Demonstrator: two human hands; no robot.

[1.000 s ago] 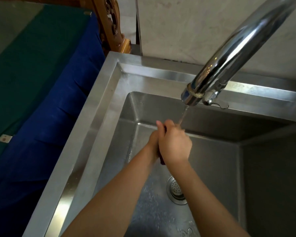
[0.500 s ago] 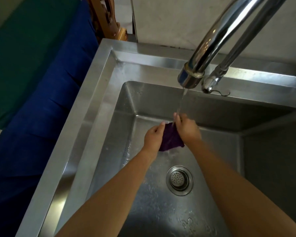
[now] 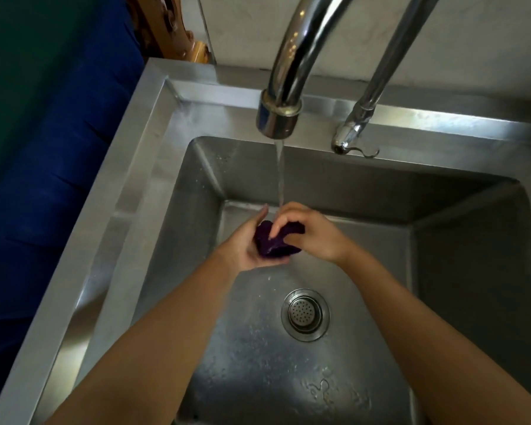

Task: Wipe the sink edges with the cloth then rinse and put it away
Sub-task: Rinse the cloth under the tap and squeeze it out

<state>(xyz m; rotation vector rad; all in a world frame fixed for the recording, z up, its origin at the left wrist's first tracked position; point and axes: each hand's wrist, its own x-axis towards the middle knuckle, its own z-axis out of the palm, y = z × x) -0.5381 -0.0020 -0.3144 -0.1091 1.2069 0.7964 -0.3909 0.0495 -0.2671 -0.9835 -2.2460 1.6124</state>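
Note:
A small dark purple cloth (image 3: 273,242) is bunched between both hands over the steel sink basin (image 3: 196,191). My left hand (image 3: 246,243) cups it from below and the left. My right hand (image 3: 313,234) presses on it from the right, fingers curled over the top. A thin stream of water (image 3: 280,176) falls from the chrome tap spout (image 3: 278,118) onto my right fingers and the cloth. The sink's flat rim (image 3: 154,118) runs along the left and back.
A round drain strainer (image 3: 305,314) sits in the wet basin floor below my hands. A second thin chrome pipe (image 3: 359,127) ends at the back rim. Blue and green fabric (image 3: 43,148) lies left of the sink, with carved wood (image 3: 172,32) behind.
My hands were pressed together, then drew apart with the cloth showing, and now bunch it tighter under the stream. The view has tilted down, so the sink looks more head-on.

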